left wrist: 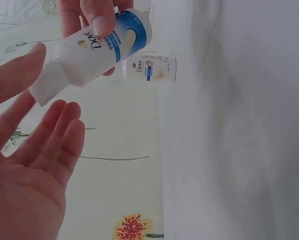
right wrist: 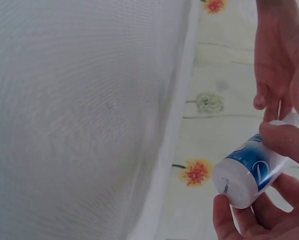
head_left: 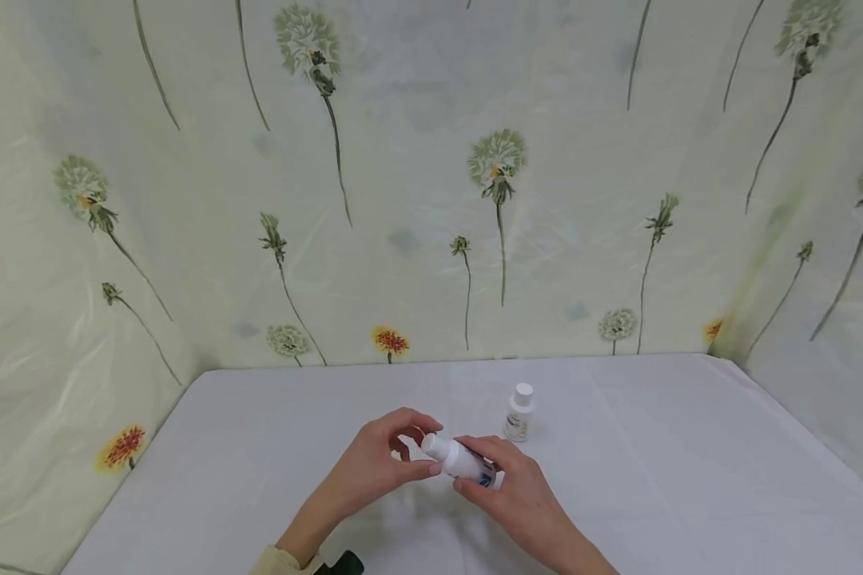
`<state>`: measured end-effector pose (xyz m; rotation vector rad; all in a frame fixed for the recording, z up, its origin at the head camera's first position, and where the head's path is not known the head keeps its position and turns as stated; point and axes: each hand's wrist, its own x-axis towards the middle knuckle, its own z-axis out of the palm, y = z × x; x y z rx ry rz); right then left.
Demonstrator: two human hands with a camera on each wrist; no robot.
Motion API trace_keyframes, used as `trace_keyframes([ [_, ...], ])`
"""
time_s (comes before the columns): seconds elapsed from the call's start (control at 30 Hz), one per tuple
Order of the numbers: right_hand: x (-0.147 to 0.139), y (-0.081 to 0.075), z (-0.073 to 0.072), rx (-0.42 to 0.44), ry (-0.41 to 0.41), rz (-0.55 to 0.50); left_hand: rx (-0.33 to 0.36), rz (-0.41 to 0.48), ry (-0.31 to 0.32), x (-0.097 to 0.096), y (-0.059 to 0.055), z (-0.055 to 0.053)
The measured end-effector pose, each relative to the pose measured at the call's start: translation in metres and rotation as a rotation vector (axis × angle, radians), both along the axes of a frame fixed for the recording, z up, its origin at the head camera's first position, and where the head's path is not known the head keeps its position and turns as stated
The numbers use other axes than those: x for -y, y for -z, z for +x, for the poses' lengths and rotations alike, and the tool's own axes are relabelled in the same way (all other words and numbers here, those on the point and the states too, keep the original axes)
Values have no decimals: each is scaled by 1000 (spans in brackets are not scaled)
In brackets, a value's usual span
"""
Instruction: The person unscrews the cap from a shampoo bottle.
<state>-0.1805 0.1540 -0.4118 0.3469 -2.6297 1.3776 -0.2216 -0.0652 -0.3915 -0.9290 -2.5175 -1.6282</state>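
Observation:
A white Dove bottle point(head_left: 466, 464) with a blue band on its label is held tilted above the table, its cap end up and to the left. My right hand point(head_left: 516, 489) grips the bottle's body between thumb and fingers. With thumb and index finger my left hand point(head_left: 371, 461) pinches the white cap point(left wrist: 50, 80); the other fingers of that hand are spread loosely below it in the left wrist view. In the right wrist view the bottle's round base point(right wrist: 234, 184) faces the camera, and the cap is partly hidden behind my right thumb.
A second, capped white Dove bottle point(head_left: 518, 415) stands upright on the table, just beyond my right hand. The table wears a white cloth point(head_left: 662, 463). Behind it and at both sides hangs a pale curtain point(head_left: 403, 263) printed with dandelions.

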Motion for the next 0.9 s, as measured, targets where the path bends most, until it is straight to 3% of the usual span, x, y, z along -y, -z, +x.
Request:
trace_keyframes([
  [0.2, 0, -1, -1, 3, -18, -9, -43, 56, 154, 7, -1, -2],
  [0.33, 0, -2, -1, 2, -22, -16, -34, 69, 201, 7, -3, -1],
  [0.5, 0, -2, 0, 7, -18, -18, -2, 64, 185, 6, -3, -1],
  [0.9, -1, -1, 2, 3, -18, -10, -22, 24, 109, 4, 0, -3],
])
